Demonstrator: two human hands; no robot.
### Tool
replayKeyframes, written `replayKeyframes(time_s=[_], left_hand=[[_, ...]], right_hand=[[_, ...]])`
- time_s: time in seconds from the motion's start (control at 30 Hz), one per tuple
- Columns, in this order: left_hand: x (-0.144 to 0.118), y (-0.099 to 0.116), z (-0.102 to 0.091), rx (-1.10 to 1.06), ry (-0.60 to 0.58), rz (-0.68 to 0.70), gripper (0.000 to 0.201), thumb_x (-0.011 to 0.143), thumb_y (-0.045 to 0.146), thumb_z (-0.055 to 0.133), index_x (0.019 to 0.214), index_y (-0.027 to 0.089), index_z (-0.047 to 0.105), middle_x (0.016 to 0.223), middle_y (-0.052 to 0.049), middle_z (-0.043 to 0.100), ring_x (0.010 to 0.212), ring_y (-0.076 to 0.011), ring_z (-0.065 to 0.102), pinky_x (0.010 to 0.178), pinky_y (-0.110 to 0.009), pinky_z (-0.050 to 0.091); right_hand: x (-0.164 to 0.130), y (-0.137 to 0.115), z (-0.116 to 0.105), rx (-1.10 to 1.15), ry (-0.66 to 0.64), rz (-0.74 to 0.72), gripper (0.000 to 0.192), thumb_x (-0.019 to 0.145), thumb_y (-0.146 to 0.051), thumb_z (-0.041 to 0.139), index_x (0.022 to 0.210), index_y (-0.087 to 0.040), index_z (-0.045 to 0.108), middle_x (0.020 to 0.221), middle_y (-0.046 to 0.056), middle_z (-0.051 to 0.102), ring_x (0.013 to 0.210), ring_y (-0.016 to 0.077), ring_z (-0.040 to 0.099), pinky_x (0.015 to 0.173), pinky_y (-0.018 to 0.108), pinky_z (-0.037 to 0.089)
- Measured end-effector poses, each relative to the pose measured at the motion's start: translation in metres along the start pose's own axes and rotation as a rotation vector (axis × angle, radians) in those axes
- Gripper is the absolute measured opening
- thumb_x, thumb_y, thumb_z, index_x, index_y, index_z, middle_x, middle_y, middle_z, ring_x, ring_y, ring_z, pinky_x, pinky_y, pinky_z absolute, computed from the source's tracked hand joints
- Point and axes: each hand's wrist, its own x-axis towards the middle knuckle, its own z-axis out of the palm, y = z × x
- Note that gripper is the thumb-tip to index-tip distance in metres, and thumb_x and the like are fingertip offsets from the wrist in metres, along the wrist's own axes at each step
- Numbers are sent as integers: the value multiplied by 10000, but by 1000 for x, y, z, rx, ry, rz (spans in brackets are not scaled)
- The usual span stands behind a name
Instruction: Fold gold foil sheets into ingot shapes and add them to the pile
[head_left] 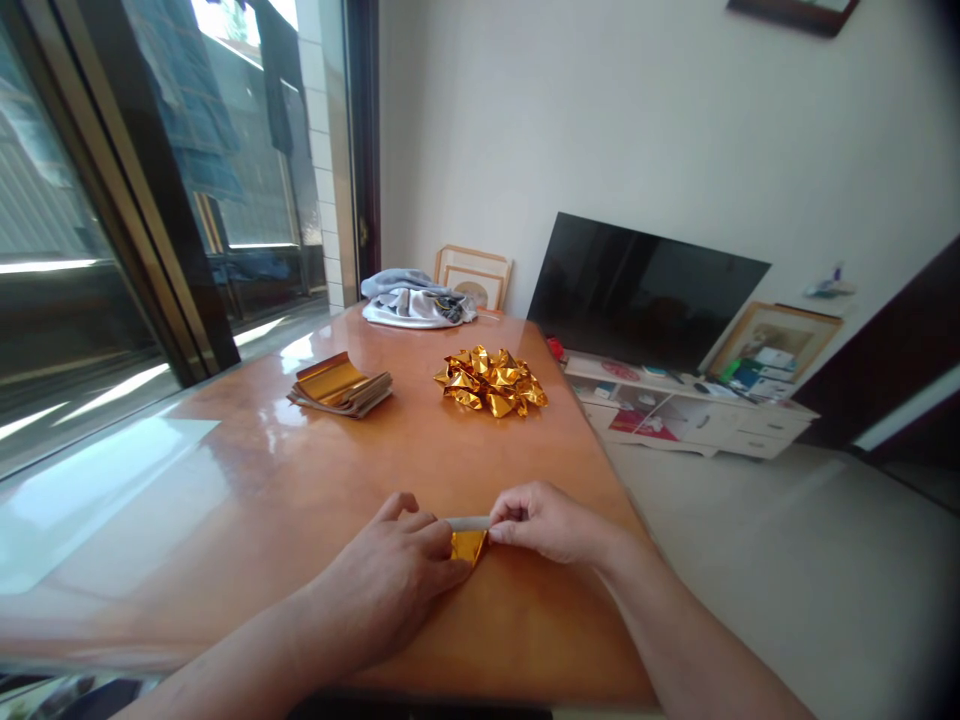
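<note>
A small gold paper [468, 545] lies on the near part of the wooden table [300, 480], right between the two hands. The left hand [390, 580] presses on its left side, and the right hand [544, 520] pinches its top edge. Farther back sit a pile of folded gold pieces [491, 380] and a stack of gold sheets [339, 385].

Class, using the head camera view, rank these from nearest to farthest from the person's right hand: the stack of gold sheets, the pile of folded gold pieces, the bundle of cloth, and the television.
From the right hand:
1. Pile of folded gold pieces, mid-table, just ahead.
2. Stack of gold sheets, mid-table, to the left.
3. Bundle of cloth, at the table's far end.
4. Television, off the table, against the far wall.
</note>
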Motion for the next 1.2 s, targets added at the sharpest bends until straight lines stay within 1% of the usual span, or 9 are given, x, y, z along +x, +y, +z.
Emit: replayKeyframes(time_s=[0.17, 0.27, 0.37, 0.43, 0.63, 0.8, 0.97, 1.07, 1.2], left_hand=[[-1, -2, -2, -4, 1, 1, 194, 1005, 276, 514, 1068, 323, 692, 952, -19, 678, 886, -201, 596, 942, -437, 319], [-2, -2, -1, -1, 16, 1, 187, 993, 274, 540, 1076, 334, 696, 953, -21, 684, 876, -203, 595, 943, -440, 323], [-3, -1, 1, 13, 30, 7, 204, 992, 280, 548, 1137, 342, 678, 962, -25, 692, 883, -211, 592, 975, -460, 310], [-4, -1, 2, 18, 28, 6, 213, 998, 280, 539, 1158, 342, 665, 969, -24, 693, 895, -214, 594, 1000, -475, 294], [-8, 0, 2, 12, 1, 1, 249, 1023, 304, 489, 1230, 345, 621, 975, -21, 688, 920, -225, 602, 1021, -501, 270], [-8, 0, 2, 18, 25, 2, 260, 997, 304, 545, 1247, 329, 613, 1027, -30, 698, 922, -223, 603, 1004, -474, 284], [-6, -1, 0, -26, 22, 34, 187, 989, 321, 557, 1152, 296, 645, 1024, -29, 706, 923, -207, 620, 942, -421, 323], [-6, 0, -3, -66, 23, 9, 167, 990, 281, 535, 1112, 274, 648, 1032, -26, 712, 905, -192, 630, 895, -388, 342], [-4, 0, -3, -73, 21, -38, 242, 1000, 243, 498, 1210, 282, 611, 1048, -22, 705, 891, -187, 626, 874, -366, 354]], right_hand=[[0, -2, -5, 137, -80, -15, 216, 849, -319, 682, 998, -184, 758, 898, 23, 731, 805, 166, 626, 710, 242, 486], [1, -3, -6, 123, -85, 1, 223, 846, -348, 690, 975, -183, 764, 874, 23, 724, 787, 166, 616, 685, 239, 481], [4, -5, -6, 82, -80, 12, 220, 856, -364, 683, 927, -174, 767, 833, 16, 713, 740, 154, 594, 642, 228, 455], [5, -6, -3, 44, -58, 20, 216, 863, -365, 678, 910, -171, 760, 805, 7, 705, 704, 140, 577, 618, 220, 430], [4, -14, 5, -99, 86, 86, 209, 848, -383, 709, 898, -181, 729, 798, 1, 712, 690, 131, 584, 595, 214, 401], [4, -26, 8, -194, 123, 149, 214, 824, -403, 736, 878, -197, 721, 785, 0, 715, 670, 133, 585, 554, 219, 354], [3, -31, 10, -273, 160, 186, 233, 802, -442, 749, 869, -222, 718, 790, -4, 723, 658, 137, 580, 545, 230, 326], [3, -30, 11, -292, 167, 192, 239, 800, -458, 749, 858, -229, 715, 784, -5, 727, 656, 139, 580, 551, 234, 325], [3, -26, 13, -285, 176, 185, 242, 813, -472, 737, 857, -235, 720, 782, -4, 726, 661, 142, 582, 562, 237, 333]])
